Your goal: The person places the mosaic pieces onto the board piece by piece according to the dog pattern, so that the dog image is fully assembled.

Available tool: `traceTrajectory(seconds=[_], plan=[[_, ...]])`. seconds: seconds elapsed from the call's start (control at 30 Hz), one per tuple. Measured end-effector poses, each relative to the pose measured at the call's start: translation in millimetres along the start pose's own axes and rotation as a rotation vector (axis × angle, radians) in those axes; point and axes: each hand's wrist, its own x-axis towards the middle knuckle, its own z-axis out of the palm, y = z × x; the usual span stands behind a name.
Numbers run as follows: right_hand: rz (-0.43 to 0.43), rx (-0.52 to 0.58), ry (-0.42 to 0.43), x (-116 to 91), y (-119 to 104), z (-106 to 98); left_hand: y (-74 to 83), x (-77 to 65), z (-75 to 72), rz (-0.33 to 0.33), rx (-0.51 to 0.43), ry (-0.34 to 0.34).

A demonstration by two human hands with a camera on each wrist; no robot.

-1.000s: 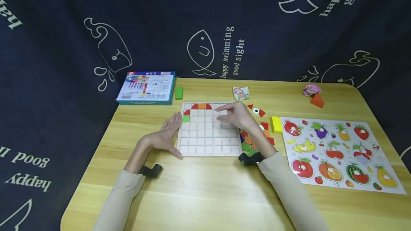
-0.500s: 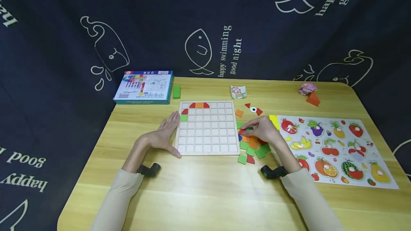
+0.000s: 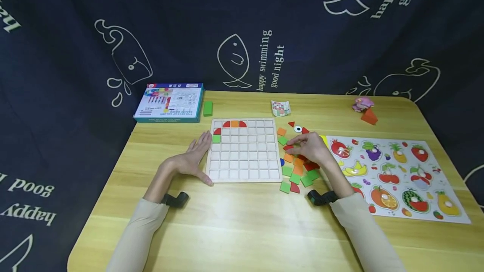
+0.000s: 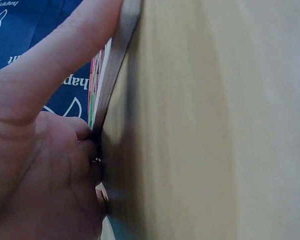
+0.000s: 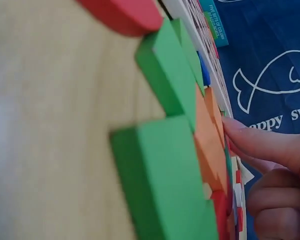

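A: Near side?
B: Green tile (image 3: 285, 187) on the table (image 3: 242, 226), edge of the loose pile (image 3: 298, 170). Then left hand (image 3: 190, 163): fingers spread, gripping nothing, against the grid board's (image 3: 244, 155) left edge.
A: Right hand (image 3: 312, 147)?
B: Nearly closed; thumb and index seem to pinch a red piece (image 3: 288, 148), just right of the board, amid the pile.
A: Risk?
B: Shallow pinch could let it slip; curled fingers could drag neighbouring tiles (image 3: 288, 158).
A: Which way?
B: Visible part runs left-right, narrow end boardward; fingers hide the rest, true long axis unclear.
A: Beyond?
B: Printed card (image 3: 280, 108), past the board.
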Motion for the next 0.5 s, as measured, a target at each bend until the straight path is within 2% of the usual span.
traceTrajectory(seconds=[0.1, 0.37, 0.5], plan=[[-0.024, 0.007, -0.029, 1.5, -0.2, -0.9, -0.1, -1.5, 0.0, -0.008, -0.006, 0.001], [0.01, 0.081, -0.116, 5.0, 3.3, -7.7, -0.9, -2.0, 2.1, -0.012, -0.019, 0.006], [0.005, 0.023, -0.042, 7.2, 1.0, -6.8, -0.6, -1.3, 1.8, -0.005, -0.013, 0.01]])
